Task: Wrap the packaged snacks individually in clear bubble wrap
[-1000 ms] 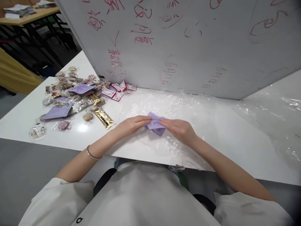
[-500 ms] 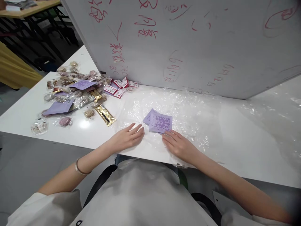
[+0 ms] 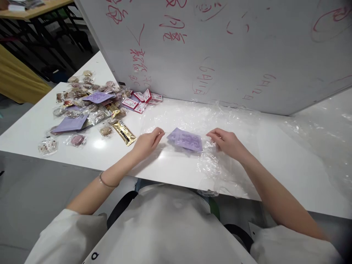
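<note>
Two overlapping purple packets [image 3: 187,140] lie on the white table [image 3: 170,164], with clear plastic film [image 3: 217,161] drawn over them. To their left, my left hand [image 3: 148,142] is closed in a pinch on the film's edge. My right hand [image 3: 226,142] pinches the same film on the right side of the packets. Between the hands the film is stretched and folded over the packets, and it hangs crumpled below my right hand.
At the left is a pile of wrapped snacks and purple packets [image 3: 70,123], with a gold sachet [image 3: 124,132] at its near side. Red-and-white cards [image 3: 130,103] lie by the whiteboard [image 3: 233,55], which stands along the table's back. More film [image 3: 324,135] spreads at the right.
Both hands have risen from the table and closed on the film. The film's near part has been lifted and folded over the purple packets.
</note>
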{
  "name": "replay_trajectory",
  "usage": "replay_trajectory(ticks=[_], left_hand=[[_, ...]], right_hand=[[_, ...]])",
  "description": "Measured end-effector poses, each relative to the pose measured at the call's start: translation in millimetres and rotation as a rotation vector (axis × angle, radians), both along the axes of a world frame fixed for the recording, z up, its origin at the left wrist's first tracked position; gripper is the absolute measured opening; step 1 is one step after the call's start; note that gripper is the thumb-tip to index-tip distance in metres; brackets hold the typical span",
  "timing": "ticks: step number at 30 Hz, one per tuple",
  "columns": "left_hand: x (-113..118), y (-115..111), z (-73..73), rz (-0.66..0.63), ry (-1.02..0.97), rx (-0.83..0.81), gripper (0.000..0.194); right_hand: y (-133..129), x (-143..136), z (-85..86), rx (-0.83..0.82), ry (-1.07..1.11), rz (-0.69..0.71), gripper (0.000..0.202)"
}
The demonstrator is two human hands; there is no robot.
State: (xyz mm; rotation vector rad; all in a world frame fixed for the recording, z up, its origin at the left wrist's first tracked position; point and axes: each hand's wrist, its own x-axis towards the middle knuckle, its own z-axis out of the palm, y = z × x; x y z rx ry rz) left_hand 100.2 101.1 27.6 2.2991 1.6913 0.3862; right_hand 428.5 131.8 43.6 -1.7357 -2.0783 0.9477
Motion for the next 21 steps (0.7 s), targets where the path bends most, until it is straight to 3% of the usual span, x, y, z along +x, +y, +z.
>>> replay_trajectory(ticks=[5,7,9,10,12,14,15,17,21], left_hand=[[18.7,31.4,-14.4,0.077,0.367,-0.097,0.035],[18.2,27.8,-16.8,0.086,0.414,-0.031,0.033],[12.4,17.9,-16.8,0.048,0.408,0.162,0.032],[8.7,12.0,-16.6,-0.02,0.378,0.275,0.032],[3.0,0.7,-17.2,-0.29,0.269,0.425,0.03],[2.6,-6.5,-20.5,-0.562,0.167,0.445,0.026],[4.3,-7.9,-23.1,-0.624,0.145,0.437,0.025],[9.4,-6.4,-28.4,-0.593,0.165,0.411,0.027],[10.5,2.4,-28.2,-0.406,0.263,0.266,0.035]], right_hand=[[23.5,-20.7,-31.8,0.214,-0.592,-0.054,0.039],[19.8,-18.2,-37.1,0.258,-0.639,-0.066,0.04],[11.2,-9.5,-36.8,0.42,-0.554,-0.038,0.039],[5.9,-4.5,-35.3,0.539,-0.486,0.03,0.04],[-5.0,2.5,-32.8,0.758,-0.345,0.297,0.041],[-13.8,1.4,-34.0,0.835,-0.254,0.595,0.041],[-16.4,-2.1,-36.4,0.834,-0.236,0.688,0.042],[-17.1,-11.6,-42.8,0.825,-0.279,0.708,0.043],[-7.9,-18.6,-45.9,0.767,-0.444,0.52,0.045]])
